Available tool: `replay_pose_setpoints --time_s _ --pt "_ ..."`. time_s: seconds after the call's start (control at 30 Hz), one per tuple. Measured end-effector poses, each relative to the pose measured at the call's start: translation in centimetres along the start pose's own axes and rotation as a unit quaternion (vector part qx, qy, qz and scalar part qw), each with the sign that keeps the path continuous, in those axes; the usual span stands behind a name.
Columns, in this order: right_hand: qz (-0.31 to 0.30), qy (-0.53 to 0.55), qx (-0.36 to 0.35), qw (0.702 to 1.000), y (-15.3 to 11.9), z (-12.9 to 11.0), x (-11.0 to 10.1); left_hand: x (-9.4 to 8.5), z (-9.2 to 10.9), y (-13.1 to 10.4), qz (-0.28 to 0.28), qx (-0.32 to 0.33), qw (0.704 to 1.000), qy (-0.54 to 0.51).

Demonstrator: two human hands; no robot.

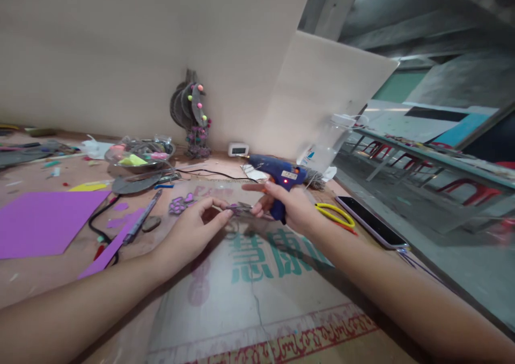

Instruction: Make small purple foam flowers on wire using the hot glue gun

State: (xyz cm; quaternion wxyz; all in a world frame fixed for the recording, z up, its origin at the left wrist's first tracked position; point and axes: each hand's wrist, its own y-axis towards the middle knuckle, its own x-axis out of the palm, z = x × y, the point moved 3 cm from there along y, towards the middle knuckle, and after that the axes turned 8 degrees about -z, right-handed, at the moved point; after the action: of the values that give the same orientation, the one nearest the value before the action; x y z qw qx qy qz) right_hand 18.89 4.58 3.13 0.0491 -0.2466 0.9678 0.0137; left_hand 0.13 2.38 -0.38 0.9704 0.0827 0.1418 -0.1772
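The left hand (205,222) has its thumb and fingertips closed on one side of a small grey-and-purple piece (240,208) (blurred, so its exact shape is hard to tell). The right hand (292,206) is wrapped around the handle of a blue glue gun (267,166), and its fingertips are at the piece's other side; whether they also grip it, I cannot tell. The piece sits between the two hands, above the printed sheet (241,305) on the table (24,294). The gun points away to the left, its red light lit.

Just beside the left hand lies a grey-and-purple ornament (181,204). Farther left are a dark oval piece (151,223), a pen (142,217), a purple strip (108,251) and a large purple sheet (48,224). Behind them stands a dish (140,163) of small craft bits (some yellow, some pink), with a flat grey disc (134,184) in front.

Beyond the hands, near the wall (132,47), are a small white device (238,149) with a display and an upright grey decoration (189,112) dotted with coloured balls. To the right of the right hand lie a yellow loop (335,216) and a phone (372,222) (face up, screen dark). Red stools (462,190) stand under a long table in the background.
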Motion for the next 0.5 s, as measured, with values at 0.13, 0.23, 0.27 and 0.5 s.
replay_pose_setpoints --time_s 0.13,0.23,0.27,0.5 --pt "-0.057 0.099 0.01 0.993 -0.3 1.1 2.1 0.0 0.1 -0.1 0.005 0.005 1.0 0.013" --pt "-0.063 0.132 0.007 0.989 -0.1 1.8 2.3 0.0 0.2 -0.2 0.004 0.002 1.0 0.01" --pt "-0.058 0.129 0.005 0.99 -0.1 1.8 2.2 0.0 0.3 -0.2 0.003 -0.003 1.0 0.004" --pt "-0.028 0.097 -0.023 0.995 -1.1 1.3 2.7 0.5 -0.2 -0.1 -0.02 -0.02 0.996 -0.08"
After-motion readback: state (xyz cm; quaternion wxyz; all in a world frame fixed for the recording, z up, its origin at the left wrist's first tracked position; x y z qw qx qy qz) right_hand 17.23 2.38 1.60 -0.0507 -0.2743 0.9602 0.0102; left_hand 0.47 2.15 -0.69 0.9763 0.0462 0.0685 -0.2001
